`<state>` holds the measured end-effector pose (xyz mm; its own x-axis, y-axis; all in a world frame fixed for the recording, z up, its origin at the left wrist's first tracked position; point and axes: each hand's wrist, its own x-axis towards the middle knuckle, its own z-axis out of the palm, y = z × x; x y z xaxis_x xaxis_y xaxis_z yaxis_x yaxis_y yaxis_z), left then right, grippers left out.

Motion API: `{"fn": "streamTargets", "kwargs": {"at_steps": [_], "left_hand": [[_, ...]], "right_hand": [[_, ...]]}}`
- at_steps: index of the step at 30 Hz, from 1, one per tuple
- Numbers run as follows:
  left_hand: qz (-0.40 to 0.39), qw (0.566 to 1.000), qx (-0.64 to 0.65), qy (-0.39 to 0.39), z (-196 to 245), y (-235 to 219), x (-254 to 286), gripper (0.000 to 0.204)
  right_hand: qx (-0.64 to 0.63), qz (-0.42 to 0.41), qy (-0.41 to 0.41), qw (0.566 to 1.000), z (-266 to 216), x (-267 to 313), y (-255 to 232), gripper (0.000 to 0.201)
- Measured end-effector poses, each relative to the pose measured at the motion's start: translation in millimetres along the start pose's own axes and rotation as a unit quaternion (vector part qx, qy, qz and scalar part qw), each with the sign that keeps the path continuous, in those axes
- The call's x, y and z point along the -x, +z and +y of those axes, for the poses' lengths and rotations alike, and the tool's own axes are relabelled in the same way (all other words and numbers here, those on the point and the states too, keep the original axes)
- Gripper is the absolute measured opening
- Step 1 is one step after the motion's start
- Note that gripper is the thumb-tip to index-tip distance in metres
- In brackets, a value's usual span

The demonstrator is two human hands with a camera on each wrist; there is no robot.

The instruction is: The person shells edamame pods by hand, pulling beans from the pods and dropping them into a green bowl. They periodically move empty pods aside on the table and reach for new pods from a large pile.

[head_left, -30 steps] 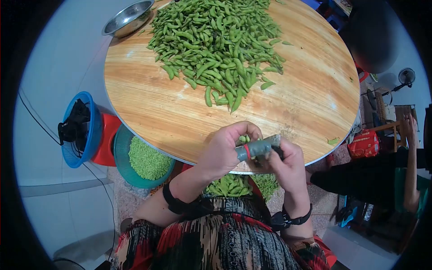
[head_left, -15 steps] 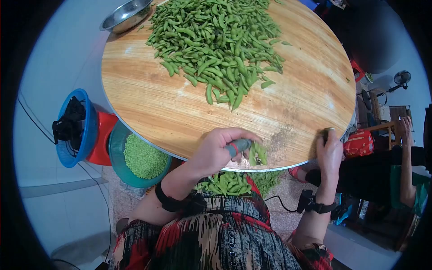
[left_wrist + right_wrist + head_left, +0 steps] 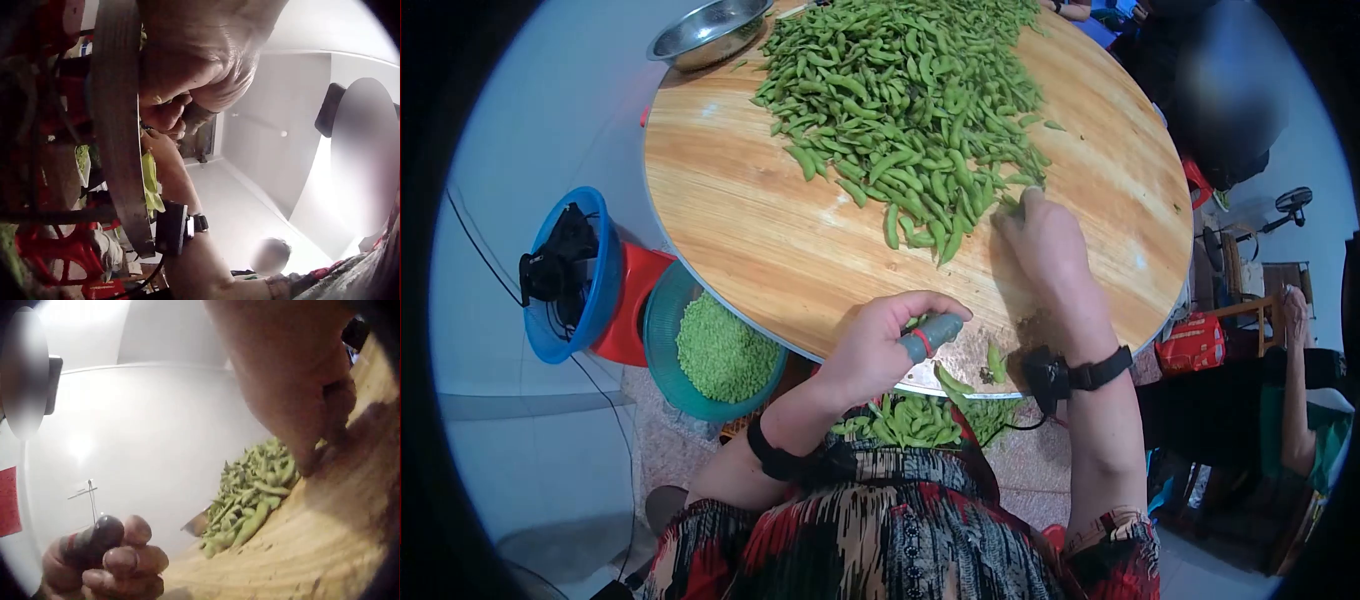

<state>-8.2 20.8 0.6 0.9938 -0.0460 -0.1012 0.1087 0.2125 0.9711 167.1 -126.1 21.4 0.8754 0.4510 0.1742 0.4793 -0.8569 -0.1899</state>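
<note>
Green pods (image 3: 900, 110) lie heaped on the round wooden table (image 3: 730, 220). Over the near edge, the left hand (image 3: 868, 345) is curled, its thumb wrapped in grey with a red band; a bit of green shows inside its grip. Its curled fingers also appear in the right wrist view (image 3: 125, 562). Farther up, the right hand (image 3: 1048, 240) reaches to the heap's right edge, fingers bent down around a pod (image 3: 1010, 204); its fingertips are partly hidden. Between hand and table rim lie a loose pod (image 3: 997, 363) and another (image 3: 952, 380).
A metal bowl (image 3: 710, 35) stands at the table's far left. Lower left are a teal basket (image 3: 658, 350) of shelled beans (image 3: 725, 350) and a blue basket (image 3: 605, 290) with black things. More pods (image 3: 915, 420) lie below the rim. Another person's arm (image 3: 1297, 390) shows at right.
The right hand has gone from the left hand to the table's right edge, then up to the heap. Pods formerly at the left fingers now lie by the near rim.
</note>
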Motion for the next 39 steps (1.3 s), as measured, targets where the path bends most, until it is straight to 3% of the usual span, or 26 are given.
{"fn": "streamTargets", "kwargs": {"at_steps": [4, 6, 7, 8, 9, 11, 12, 15, 17, 18, 20, 22, 26, 28, 30, 31, 32, 35, 36, 38, 39], "left_hand": [[-0.015, 0.999, 0.033, -0.021, 3.3, -0.4, -0.4, 0.021], [0.046, 0.996, 0.078, 0.015, 1.9, 10.3, -5.8, 0.023], [0.047, 0.996, 0.078, 0.014, 2.0, 14.4, -8.3, 0.023], [0.048, 0.985, 0.166, -0.016, 2.7, 17.9, -11.1, 0.023], [0.049, 0.965, 0.252, -0.046, 3.0, 20.3, -13.3, 0.023], [0.029, 0.955, 0.294, -0.035, -4.9, 20.8, -17.6, 0.022], [0.008, 0.941, 0.337, -0.021, -7.2, 22.0, -18.7, 0.020], [0.058, 0.946, 0.318, 0.000, -5.2, 28.2, -15.8, 0.014], [0.076, 0.952, 0.295, 0.004, -2.2, 29.7, -15.0, 0.012], [0.079, 0.959, 0.272, 0.018, -1.4, 31.4, -14.9, 0.012], [0.084, 0.965, 0.247, 0.031, -1.0, 31.9, -14.3, 0.011], [0.083, 0.987, 0.123, 0.059, -0.9, 32.1, -14.0, 0.008], [0.104, 0.986, 0.076, 0.102, -7.5, 34.3, -15.1, 0.008], [0.006, 0.976, 0.213, 0.036, -6.9, 29.7, -12.1, 0.009], [-0.024, 0.968, 0.246, 0.045, -7.4, 24.1, -13.1, 0.007], [-0.055, 0.957, 0.280, 0.056, -8.0, 22.2, -13.8, 0.005], [-0.056, 0.958, 0.276, 0.053, -9.4, 21.5, -13.5, 0.005], [-0.029, 0.941, 0.336, -0.019, -7.8, 22.0, -13.2, 0.005], [-0.024, 0.955, 0.296, 0.006, -5.3, 25.6, -12.8, 0.007], [-0.025, 0.967, 0.251, 0.031, -8.5, 29.2, -15.6, 0.013], [0.042, 0.993, 0.083, 0.067, -12.1, 28.9, -18.8, 0.016]], "right_hand": [[-0.016, 0.009, -0.024, 1.000, 4.8, 21.7, 1.2, 0.027], [-0.046, 0.024, -0.038, 0.998, 1.1, 42.0, -5.0, 0.025], [-0.224, -0.022, 0.022, 0.974, -8.7, 55.3, -16.3, 0.021], [-0.393, -0.068, 0.082, 0.913, -15.2, 68.0, -22.0, 0.018], [-0.457, -0.091, 0.082, 0.881, -16.7, 79.3, -21.4, 0.016], [-0.555, -0.123, 0.089, 0.818, -21.5, 99.6, -16.8, 0.016], [-0.571, -0.096, 0.095, 0.810, -31.9, 105.8, -16.1, 0.014], [-0.595, -0.133, 0.069, 0.790, -35.0, 115.0, -22.3, 0.017], [-0.683, -0.238, 0.108, 0.682, -31.4, 117.9, -30.5, 0.021], [-0.685, -0.240, 0.107, 0.680, -30.5, 118.9, -29.0, 0.021], [-0.743, -0.268, 0.093, 0.606, -28.8, 120.5, -25.3, 0.022], [-0.740, -0.258, 0.109, 0.611, -30.1, 121.1, -24.7, 0.020], [-0.751, -0.231, 0.145, 0.601, -35.0, 121.9, -23.9, 0.017], [-0.761, -0.239, 0.157, 0.582, -34.0, 123.0, -22.2, 0.016], [-0.769, -0.249, 0.169, 0.564, -30.8, 124.3, -19.5, 0.016], [-0.796, -0.274, 0.167, 0.514, -27.6, 124.7, -17.9, 0.016], [-0.821, -0.296, 0.163, 0.461, -26.3, 125.2, -16.4, 0.016], [-0.831, -0.292, 0.190, 0.434, -30.3, 123.5, -19.4, 0.016], [-0.835, -0.285, 0.188, 0.432, -31.2, 123.4, -17.7, 0.016], [-0.691, -0.174, 0.125, 0.691, -33.1, 122.7, -8.7, 0.015], [-0.594, -0.070, 0.038, 0.800, -34.2, 120.7, -3.4, 0.014]]}}
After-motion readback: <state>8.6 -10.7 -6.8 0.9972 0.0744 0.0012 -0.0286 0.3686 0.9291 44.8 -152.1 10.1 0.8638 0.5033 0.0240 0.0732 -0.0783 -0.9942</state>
